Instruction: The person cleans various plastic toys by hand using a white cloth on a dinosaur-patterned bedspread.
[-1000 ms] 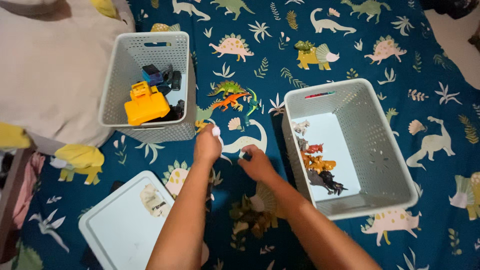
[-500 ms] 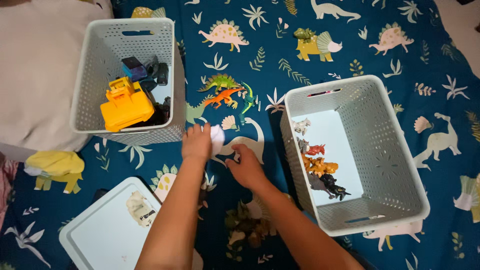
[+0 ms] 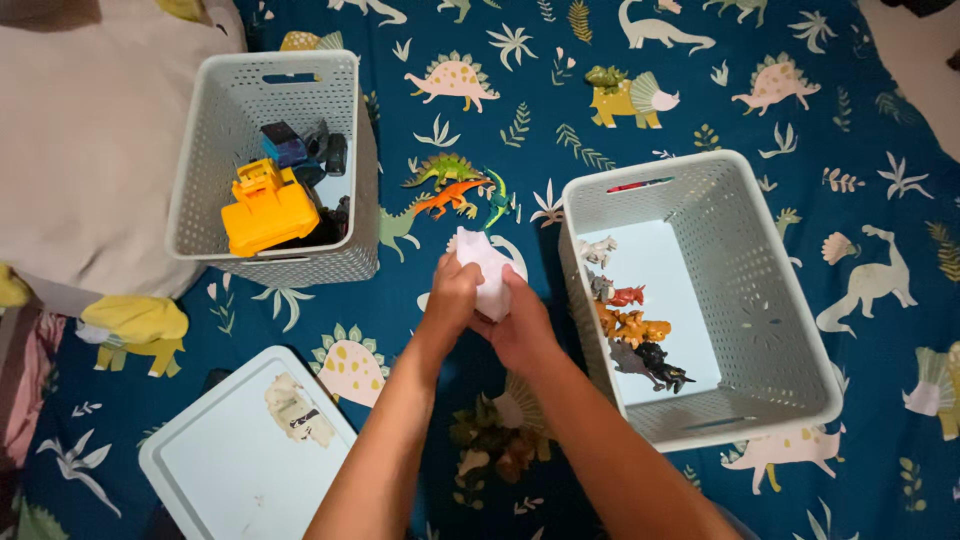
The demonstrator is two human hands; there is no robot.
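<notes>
My left hand (image 3: 450, 300) and my right hand (image 3: 522, 325) meet in the middle and together hold a small white object (image 3: 487, 268), lifted a little above the blue dinosaur-print sheet (image 3: 700, 100). Just beyond it lie three loose toy dinosaurs: a green one (image 3: 441, 168), an orange one (image 3: 449, 199) and a slim green one (image 3: 498, 198). On the right stands a grey perforated basket (image 3: 760, 300) with several small toy dinosaurs (image 3: 632, 325) along its left side. On the left, another grey basket (image 3: 205, 170) holds a yellow toy vehicle (image 3: 268, 208) and dark toy cars.
A white lid (image 3: 225, 465) with a torn sticker lies at the lower left. A beige pillow (image 3: 85, 140) fills the upper left, with yellow plush pieces (image 3: 135, 320) under it. The sheet's edge shows at the top right.
Both hands came together from the sheet and now hold the white object up between them; before, only the left hand pinched it. The view shifted slightly.
</notes>
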